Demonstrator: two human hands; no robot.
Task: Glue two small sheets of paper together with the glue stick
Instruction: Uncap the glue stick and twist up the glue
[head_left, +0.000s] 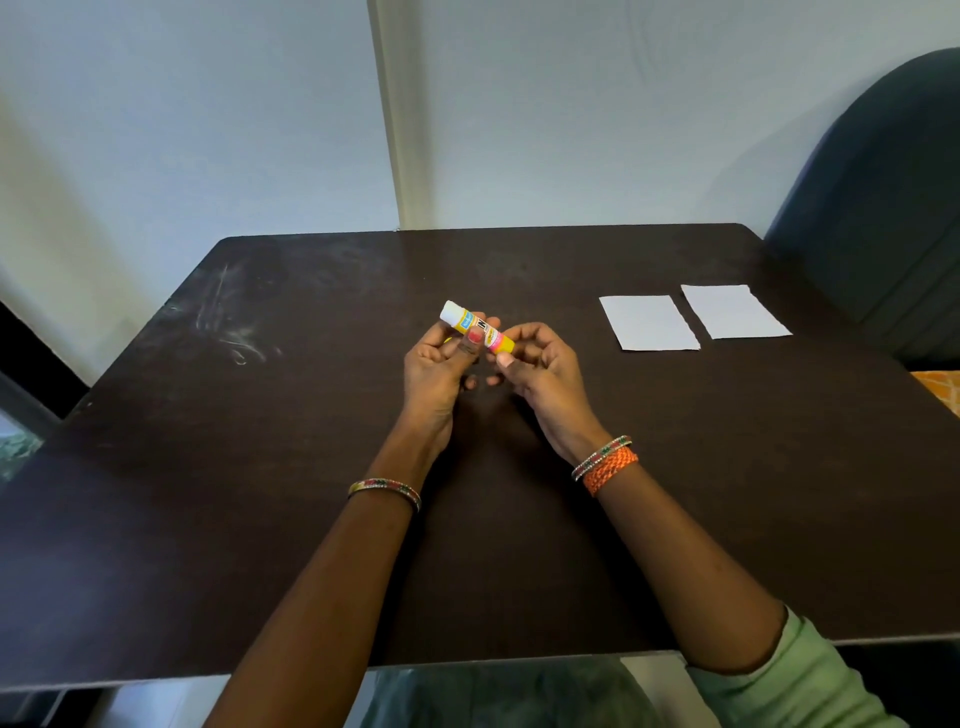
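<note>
Glue stick (477, 329) held at frame centre, above the dark counter (311, 467), slanting from its white cap at upper left down to its yellow base at lower right; cap apparently in place, though hard to be certain. Likely risks from here: cap popping off and rolling away across the counter if tugged too sharply; base twisted too far, so too much glue exposed and liable to smear or snap; stick slipping from so light a grip. Left hand (441, 358) curled round the upper half of the tube, thumb pressed across the label. Right hand (540, 364) pinching the yellow base between thumb and fingertips, remaining fingers loosely curled. Both forearms reaching in from the lower edge, wrists raised off the counter. Two small white sheets, the left sheet (649, 323) and the right sheet (735, 310), lying flat side by side at right of centre, apart from each other and well clear of both hands.
</note>
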